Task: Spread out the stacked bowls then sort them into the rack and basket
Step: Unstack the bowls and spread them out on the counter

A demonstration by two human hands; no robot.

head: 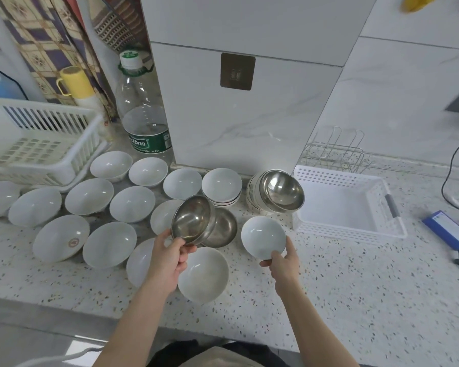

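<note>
My left hand [171, 254] grips the rim of a steel bowl [192, 219], tilted above the counter. A second steel bowl [223, 231] lies just behind it on the counter. My right hand [282, 260] holds a white bowl [263, 237] by its near rim. Several white bowls [131, 203] are spread over the left and middle of the speckled counter. A short stack of white bowls [221, 186] stands at the back. Beside it a tilted stack [281, 192] has a steel bowl on top. The white basket [339, 205] sits to the right, with the wire rack [334, 152] behind it.
A white slotted dish tray [37, 144] stands at the back left, with a large water bottle [143, 115] and a yellow cup [74, 80] near it. A blue box [448, 229] and black cables [451, 176] lie at the far right. The counter's front edge [64, 305] runs below the bowls.
</note>
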